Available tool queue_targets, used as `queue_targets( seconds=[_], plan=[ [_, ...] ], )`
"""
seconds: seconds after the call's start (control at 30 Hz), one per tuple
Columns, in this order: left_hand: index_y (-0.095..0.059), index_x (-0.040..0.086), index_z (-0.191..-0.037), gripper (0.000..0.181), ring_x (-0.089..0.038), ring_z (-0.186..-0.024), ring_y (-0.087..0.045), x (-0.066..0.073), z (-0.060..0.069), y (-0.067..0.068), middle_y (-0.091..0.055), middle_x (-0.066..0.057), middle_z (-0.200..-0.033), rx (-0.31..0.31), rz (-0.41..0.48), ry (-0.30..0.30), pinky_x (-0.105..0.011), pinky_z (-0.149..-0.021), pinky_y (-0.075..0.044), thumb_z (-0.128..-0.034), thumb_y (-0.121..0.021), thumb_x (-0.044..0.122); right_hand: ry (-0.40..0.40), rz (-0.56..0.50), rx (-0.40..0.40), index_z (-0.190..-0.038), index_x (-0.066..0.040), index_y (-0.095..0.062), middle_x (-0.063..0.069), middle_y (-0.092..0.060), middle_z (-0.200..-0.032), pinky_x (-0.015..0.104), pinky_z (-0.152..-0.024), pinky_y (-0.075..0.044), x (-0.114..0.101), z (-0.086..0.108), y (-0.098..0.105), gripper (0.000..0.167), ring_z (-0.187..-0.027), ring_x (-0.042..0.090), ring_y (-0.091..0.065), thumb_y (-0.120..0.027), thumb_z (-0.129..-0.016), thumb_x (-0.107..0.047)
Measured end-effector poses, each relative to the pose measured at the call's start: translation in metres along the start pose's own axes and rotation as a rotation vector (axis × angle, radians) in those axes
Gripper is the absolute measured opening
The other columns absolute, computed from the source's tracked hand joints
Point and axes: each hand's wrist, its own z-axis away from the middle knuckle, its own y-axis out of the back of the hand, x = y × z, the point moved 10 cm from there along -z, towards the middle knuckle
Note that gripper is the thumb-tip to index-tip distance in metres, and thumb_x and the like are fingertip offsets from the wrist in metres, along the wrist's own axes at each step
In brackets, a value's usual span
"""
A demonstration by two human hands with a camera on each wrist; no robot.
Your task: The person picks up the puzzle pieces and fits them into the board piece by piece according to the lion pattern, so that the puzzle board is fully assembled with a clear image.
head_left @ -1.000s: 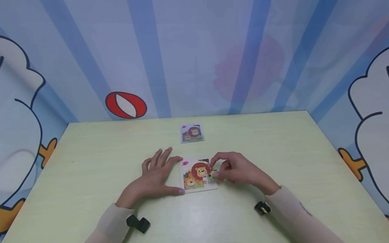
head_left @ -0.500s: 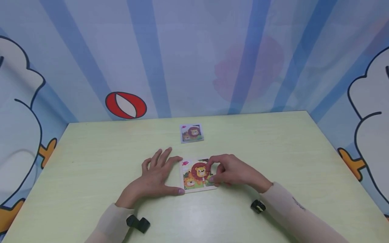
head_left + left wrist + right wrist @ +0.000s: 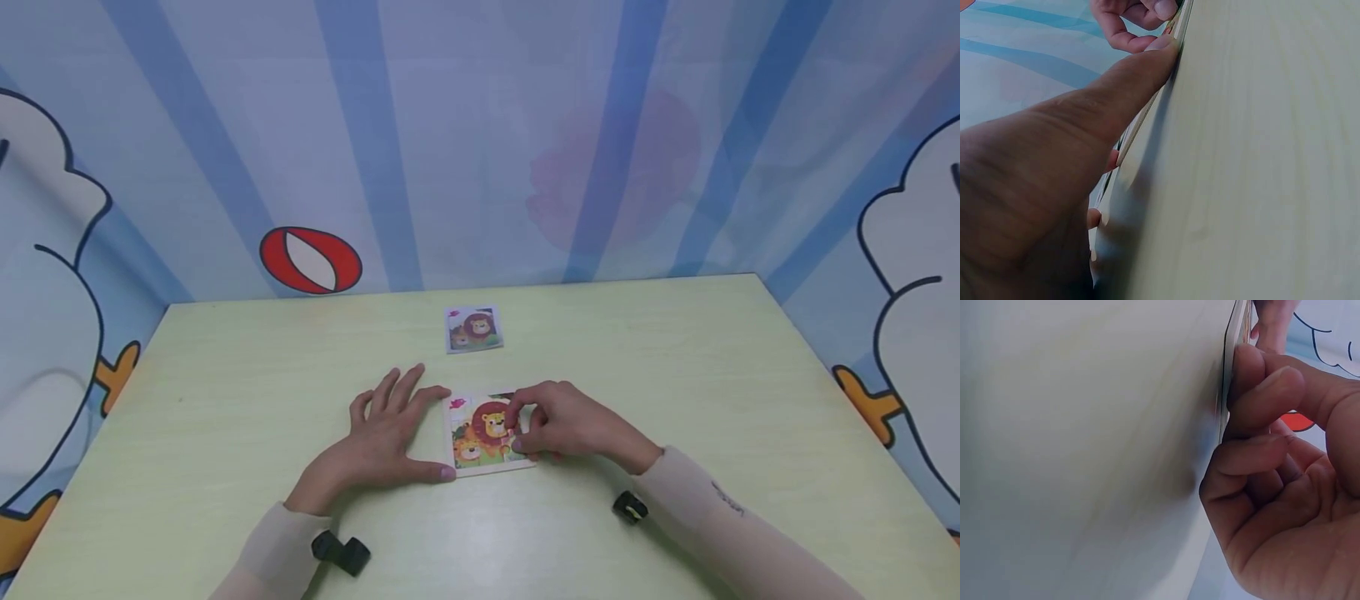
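Observation:
A small jigsaw puzzle board [image 3: 480, 443] with a picture of a lion and a cub lies on the table in the head view. My left hand [image 3: 378, 446] rests at its left side, fingers spread, the index fingertip at the far corner and the thumb at the near one. Over the right part of the board, my right hand [image 3: 573, 425] pinches a green puzzle piece [image 3: 514, 456] between thumb and index finger. Those fingers hide most of the piece. In the right wrist view the right hand's other fingers [image 3: 1254, 456] are curled beside the board.
A picture card [image 3: 474, 329] with the same lion scene lies farther back on the pale table [image 3: 645, 333]. Behind the table rises a blue striped backdrop [image 3: 480, 150] with cartoon drawings. Each wrist carries a black camera.
My right hand has moved a little to the left with the puzzle piece, from the board's right edge to over its right part. The left hand has stayed still.

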Motion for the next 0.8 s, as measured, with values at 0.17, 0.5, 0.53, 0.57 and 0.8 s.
queue_targets(
  seconds=[0.17,0.5,0.53,0.57,0.8],
  plan=[
    [-0.042,0.03,-0.161,0.101,-0.049,-0.167,-0.004,0.0,0.0,0.0,-0.01,-0.014,-0.182,0.005,-0.003,-0.007,-0.078,-0.122,-0.013,-0.0783,-0.085,0.069,-0.023,0.002,0.005,-0.106,-0.015,-0.074,0.001,-0.066,-0.065,0.026,-0.05,-0.045,0.0,-0.001,0.0,0.015,-0.047,0.013,-0.053,-0.083,-0.094,-0.016],
    [-0.041,0.03,-0.161,0.101,-0.049,-0.167,-0.004,0.0,0.0,0.001,-0.01,-0.014,-0.182,0.004,0.001,-0.004,-0.078,-0.122,-0.012,-0.0782,-0.085,0.069,-0.082,-0.027,-0.016,-0.104,-0.016,-0.07,0.001,-0.067,-0.065,0.025,-0.05,-0.047,0.003,-0.004,-0.002,0.017,-0.047,0.014,-0.054,-0.083,-0.094,-0.015],
    [-0.041,0.03,-0.161,0.101,-0.049,-0.167,-0.004,0.0,0.0,0.001,-0.01,-0.014,-0.182,0.004,0.001,-0.004,-0.078,-0.122,-0.012,-0.0782,-0.085,0.069,-0.087,-0.032,-0.02,-0.104,-0.016,-0.07,0.002,-0.067,-0.064,0.026,-0.05,-0.047,0.004,-0.004,-0.002,0.017,-0.047,0.014,-0.054,-0.084,-0.094,-0.015],
    [-0.041,0.03,-0.161,0.101,-0.048,-0.167,-0.004,0.0,0.0,0.001,-0.01,-0.014,-0.182,0.004,0.002,-0.005,-0.078,-0.122,-0.012,-0.0782,-0.085,0.069,-0.091,-0.038,-0.025,-0.104,-0.016,-0.07,0.002,-0.068,-0.064,0.026,-0.051,-0.048,0.005,-0.005,-0.002,0.017,-0.047,0.014,-0.055,-0.084,-0.094,-0.015],
    [-0.04,0.031,-0.161,0.102,-0.048,-0.167,-0.002,0.0,0.001,0.0,-0.009,-0.013,-0.183,0.001,0.006,-0.01,-0.077,-0.123,-0.011,-0.0786,-0.085,0.069,-0.109,-0.112,-0.066,-0.104,-0.017,-0.069,0.004,-0.07,-0.064,0.027,-0.054,-0.049,0.013,-0.007,-0.005,0.019,-0.047,0.015,-0.057,-0.084,-0.093,-0.016]
  ],
)
